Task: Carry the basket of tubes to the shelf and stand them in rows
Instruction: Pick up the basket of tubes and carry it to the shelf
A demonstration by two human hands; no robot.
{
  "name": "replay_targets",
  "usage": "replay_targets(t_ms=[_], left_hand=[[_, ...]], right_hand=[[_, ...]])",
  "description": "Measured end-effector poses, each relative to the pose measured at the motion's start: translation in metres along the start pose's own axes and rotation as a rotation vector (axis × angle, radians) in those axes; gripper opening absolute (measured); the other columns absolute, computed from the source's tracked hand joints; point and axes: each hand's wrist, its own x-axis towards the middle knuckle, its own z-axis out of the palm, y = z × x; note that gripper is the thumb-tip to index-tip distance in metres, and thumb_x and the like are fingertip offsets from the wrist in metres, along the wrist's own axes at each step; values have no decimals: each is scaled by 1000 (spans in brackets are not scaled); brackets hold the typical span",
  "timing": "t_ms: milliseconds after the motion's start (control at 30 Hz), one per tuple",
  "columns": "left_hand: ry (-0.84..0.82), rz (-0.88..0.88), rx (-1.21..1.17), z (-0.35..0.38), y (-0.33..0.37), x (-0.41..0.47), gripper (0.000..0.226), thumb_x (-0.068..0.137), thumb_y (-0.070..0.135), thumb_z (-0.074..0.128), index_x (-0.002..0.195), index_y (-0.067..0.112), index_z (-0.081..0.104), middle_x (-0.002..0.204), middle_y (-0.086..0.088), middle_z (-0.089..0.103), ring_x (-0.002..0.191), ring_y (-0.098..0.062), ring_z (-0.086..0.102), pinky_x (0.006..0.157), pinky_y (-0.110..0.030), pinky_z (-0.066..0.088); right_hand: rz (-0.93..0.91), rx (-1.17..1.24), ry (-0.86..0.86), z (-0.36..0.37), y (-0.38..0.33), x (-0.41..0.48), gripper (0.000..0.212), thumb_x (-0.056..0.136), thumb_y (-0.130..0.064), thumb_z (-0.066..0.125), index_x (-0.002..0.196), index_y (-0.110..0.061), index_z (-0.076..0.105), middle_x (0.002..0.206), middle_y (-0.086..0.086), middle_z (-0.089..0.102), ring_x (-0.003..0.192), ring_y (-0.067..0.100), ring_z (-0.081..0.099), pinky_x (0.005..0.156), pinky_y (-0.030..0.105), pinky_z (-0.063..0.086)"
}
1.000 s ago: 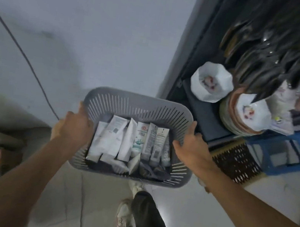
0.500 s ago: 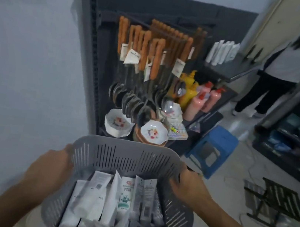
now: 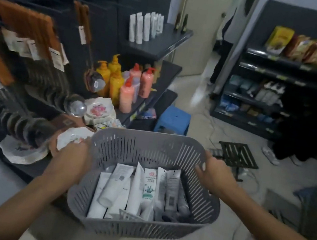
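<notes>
Tubes (image 3: 138,191) of white and grey plastic lie loosely on their sides in the grey slotted plastic basket (image 3: 137,228) that we hold up between our two hands, in front of our chest and above the pale floor. Most are plain white with small dark print; one near the middle carries a red mark at its top and a teal design lower down, and a grey one lies just to its right. Their caps point toward us, and a few overlap.

Our left hand (image 3: 69,160) is clamped on the basket's left rim, fingers curled over the edge and thumb outside the wall. Our right hand (image 3: 214,173) grips the right rim, fingers wrapped onto the inside of the slotted wall.

Beyond our left fingers stands a dark grey metal shelf (image 3: 160,44) on which white tubes (image 3: 146,26) already stand upright in a row. Below them are yellow and pink pump bottles (image 3: 122,83).
</notes>
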Motion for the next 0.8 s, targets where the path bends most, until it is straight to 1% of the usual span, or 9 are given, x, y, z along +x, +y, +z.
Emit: replay_targets(t_ms=[67,100,133,233,300,400,633,733,800], left_hand=[[-6,-6,12,4,36,24,14,93,22,55,100,17,66,87,2,68,73,-15,56,65,-28,44],[-30,-22,-15,5,54,37,15,94,24,54,96,15,66,81,1,65,69,-17,55,63,-30,43],[-48,-29,-46,5,71,49,17,95,25,53,98,14,65,78,-1,64,68,-20,57,62,-31,45],[-56,-1,-144,12,114,87,22,96,23,49,116,18,59,87,-9,68,77,-30,64,66,-36,52],[-57,20,-199,16,138,114,27,96,22,44,122,21,53,90,-10,68,78,-30,64,67,-39,54],[-60,60,-190,25,163,154,30,93,23,42,122,21,50,82,-9,67,71,-29,64,64,-41,56],[-118,88,-219,59,223,272,28,92,23,43,119,21,52,83,-8,68,71,-29,66,65,-41,57],[-91,107,-221,74,247,319,34,93,17,48,126,9,52,83,-19,69,71,-38,64,63,-41,52],[-102,81,-195,81,261,347,33,93,18,50,124,7,51,81,-17,68,69,-38,64,60,-40,52]], right_hand=[[38,-15,17,-7,30,22,41,93,-40,52,124,-14,47,102,15,70,90,36,66,66,37,46],[55,-21,19,-10,45,33,40,94,-40,52,123,-13,47,102,15,70,90,37,66,65,37,43],[71,-29,26,-13,59,44,40,94,-40,52,123,-13,46,102,16,70,90,37,66,65,36,41],[118,-23,63,-24,94,74,43,93,-41,52,126,-15,46,97,15,71,84,36,66,63,37,45],[156,1,80,-28,113,94,39,92,-44,51,122,-20,47,90,10,70,72,31,65,60,37,50],[196,17,74,-30,137,126,40,92,-52,49,119,-23,46,86,6,69,61,24,65,56,36,53],[306,81,11,-25,188,225,43,87,-57,48,113,-23,47,91,7,69,67,26,66,62,44,60],[318,77,1,-28,204,271,34,89,-48,50,106,-19,54,88,7,68,70,25,64,64,41,57],[310,96,-25,-34,215,305,29,89,-46,50,97,-18,57,78,3,66,64,21,64,58,37,55]])
